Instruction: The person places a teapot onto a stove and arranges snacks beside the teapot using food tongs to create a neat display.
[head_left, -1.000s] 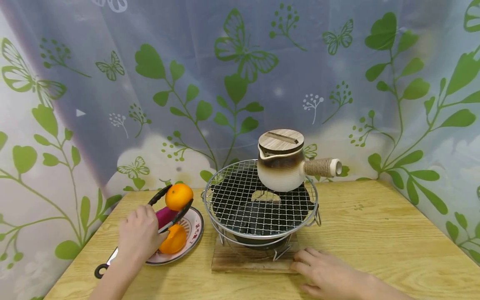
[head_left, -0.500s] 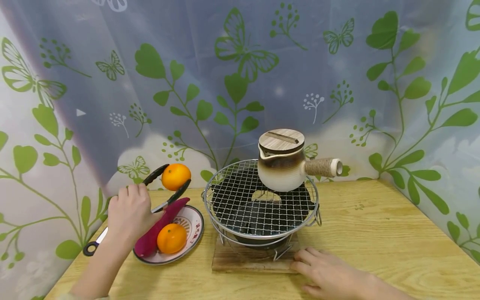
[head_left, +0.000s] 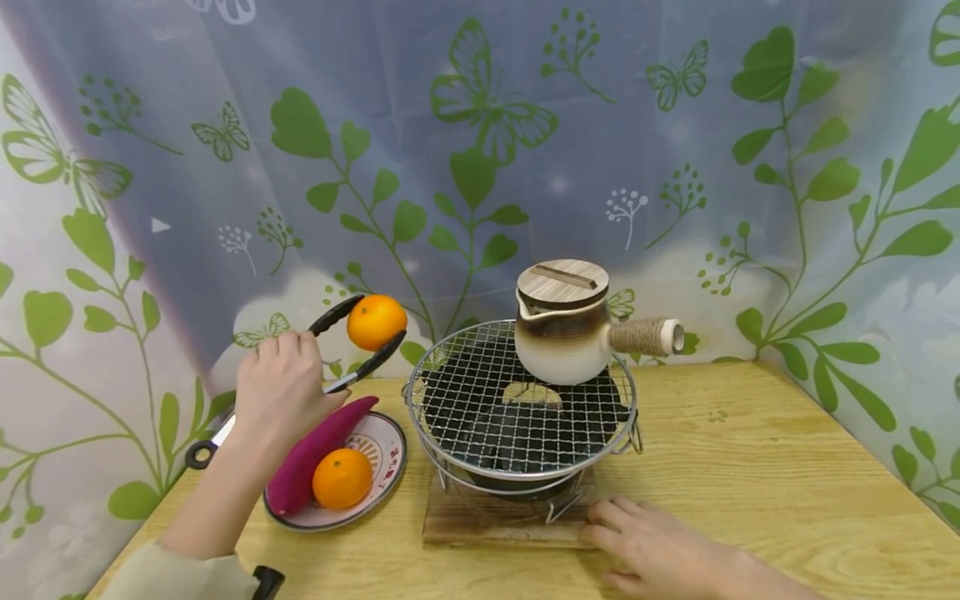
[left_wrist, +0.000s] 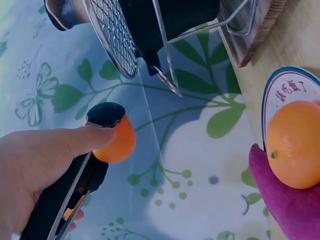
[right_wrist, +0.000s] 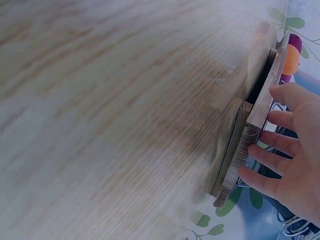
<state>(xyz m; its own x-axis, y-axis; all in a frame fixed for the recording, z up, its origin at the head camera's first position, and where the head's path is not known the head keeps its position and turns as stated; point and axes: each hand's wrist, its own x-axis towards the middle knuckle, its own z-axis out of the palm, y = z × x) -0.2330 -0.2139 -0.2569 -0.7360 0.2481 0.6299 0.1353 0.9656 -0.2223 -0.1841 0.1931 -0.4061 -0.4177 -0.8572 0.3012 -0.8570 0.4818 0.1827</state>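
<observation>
My left hand (head_left: 279, 385) grips a pair of metal tongs (head_left: 384, 353) with black tips. Between the tips an orange (head_left: 377, 322) is pinched, raised above the back of the table to the left of the grill (head_left: 517, 417). In the left wrist view my thumb lies along the tongs (left_wrist: 57, 195), close to the held orange (left_wrist: 117, 142). My right hand (head_left: 648, 540) rests at the right end of the grill's wooden base (head_left: 491, 530). The right wrist view shows its fingers spread along the edge of that board (right_wrist: 260, 107).
Below my left hand stands a plate (head_left: 395, 467) with a second orange (head_left: 342, 478) and a long purple sweet potato (head_left: 307, 467). A clay pot (head_left: 562, 337) with a wooden lid and rope-wrapped handle sits at the back right of the wire mesh. A patterned curtain (head_left: 375, 167) hangs behind.
My left hand has lifted the orange in the tongs up from over the plate, then moved it a little right towards the grill. The right hand has stayed in place.
</observation>
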